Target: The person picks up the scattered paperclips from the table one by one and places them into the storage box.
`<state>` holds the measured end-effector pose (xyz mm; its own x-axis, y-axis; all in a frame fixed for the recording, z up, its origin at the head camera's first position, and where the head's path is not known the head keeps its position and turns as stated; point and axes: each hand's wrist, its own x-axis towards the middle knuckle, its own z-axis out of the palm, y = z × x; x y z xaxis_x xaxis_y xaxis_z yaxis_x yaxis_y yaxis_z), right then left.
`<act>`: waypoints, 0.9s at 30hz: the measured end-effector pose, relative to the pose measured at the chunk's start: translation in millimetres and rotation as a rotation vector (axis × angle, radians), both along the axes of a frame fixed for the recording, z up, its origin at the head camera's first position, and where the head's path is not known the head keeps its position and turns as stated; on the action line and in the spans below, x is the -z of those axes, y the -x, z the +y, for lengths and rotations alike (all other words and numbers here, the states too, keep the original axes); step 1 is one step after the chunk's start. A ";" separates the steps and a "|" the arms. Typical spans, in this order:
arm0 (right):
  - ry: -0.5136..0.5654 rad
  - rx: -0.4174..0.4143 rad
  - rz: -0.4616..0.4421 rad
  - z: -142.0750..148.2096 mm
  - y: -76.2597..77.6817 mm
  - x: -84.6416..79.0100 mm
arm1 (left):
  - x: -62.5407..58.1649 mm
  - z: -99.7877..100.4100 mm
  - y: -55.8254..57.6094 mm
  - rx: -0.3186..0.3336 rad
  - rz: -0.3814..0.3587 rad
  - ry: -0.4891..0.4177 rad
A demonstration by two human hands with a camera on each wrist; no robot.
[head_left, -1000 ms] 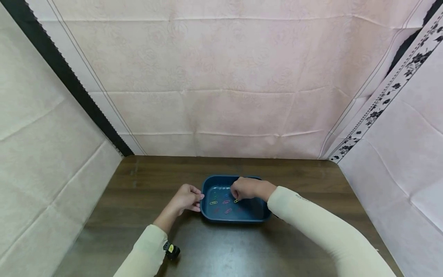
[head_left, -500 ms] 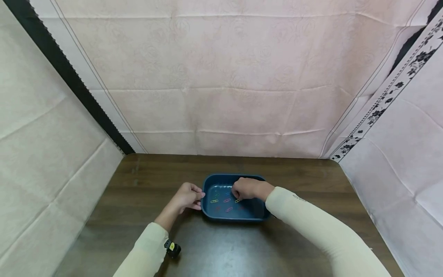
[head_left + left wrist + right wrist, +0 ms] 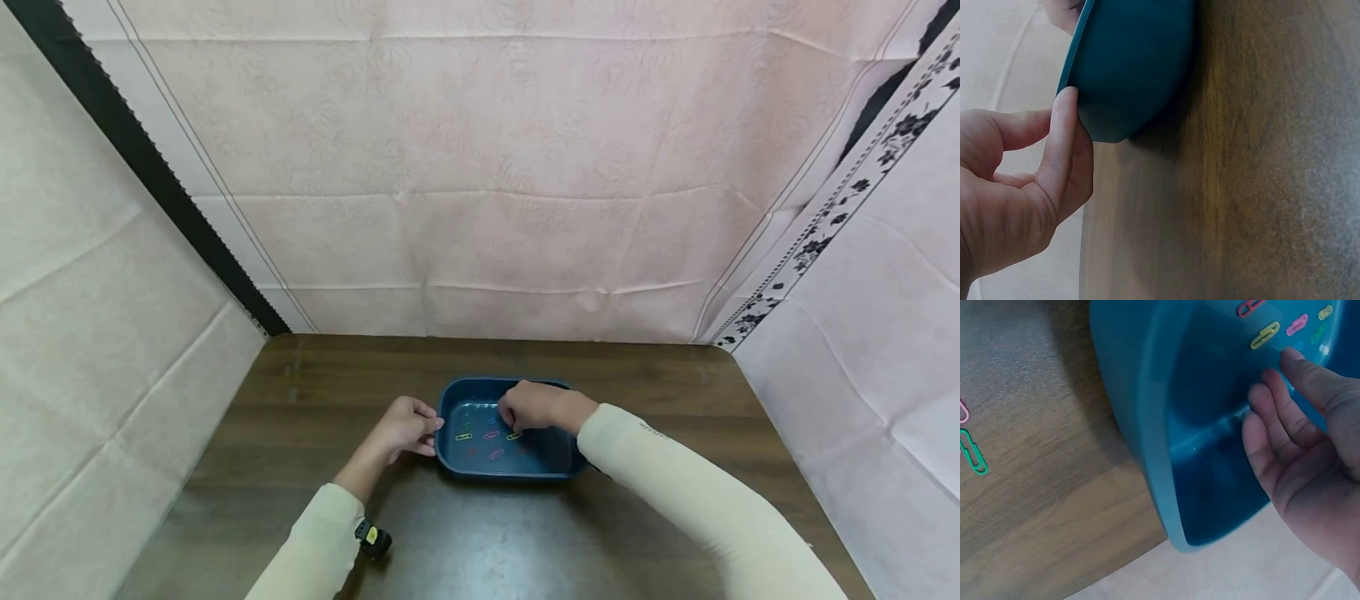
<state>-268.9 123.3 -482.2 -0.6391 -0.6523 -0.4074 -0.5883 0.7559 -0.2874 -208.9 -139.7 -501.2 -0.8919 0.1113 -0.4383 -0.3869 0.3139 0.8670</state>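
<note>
A dark blue tray [image 3: 551, 457] stands on the table with several coloured paper clips lying apart on its floor. My left hand [image 3: 403, 429] pinches the tray's left rim between thumb and fingers, plain in the left wrist view. Inside the tray, my right hand [image 3: 536, 405] reaches down with bent fingers. The right thumb tip lies right at a blue paper clip [image 3: 1298, 346]; whether it is pinched I cannot tell, as the index finger is hidden. Near it lie a yellow paper clip [image 3: 1265, 335], a pink paper clip [image 3: 1297, 324] and a red paper clip [image 3: 1250, 307].
On the wooden table [image 3: 480, 542], outside the tray, lie a green paper clip [image 3: 974, 453] and a pink one at the edge of the right wrist view. Pale cloth [image 3: 487, 208] hangs behind the table and along both sides.
Both hands stay almost in place, the left at the rim and the right inside the tray. The head view shifts slightly.
</note>
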 end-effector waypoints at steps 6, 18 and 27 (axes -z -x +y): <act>0.094 0.021 -0.019 6.0 0.0 -10.8 | -1.8 -0.2 -0.8 -0.001 0.003 -0.001; 0.273 0.070 0.019 25.5 -13.3 -25.2 | 0.6 0.6 -1.6 0.001 0.009 0.002; 0.401 0.096 0.100 48.4 -28.3 -29.6 | -0.9 0.3 -2.3 0.000 0.010 -0.002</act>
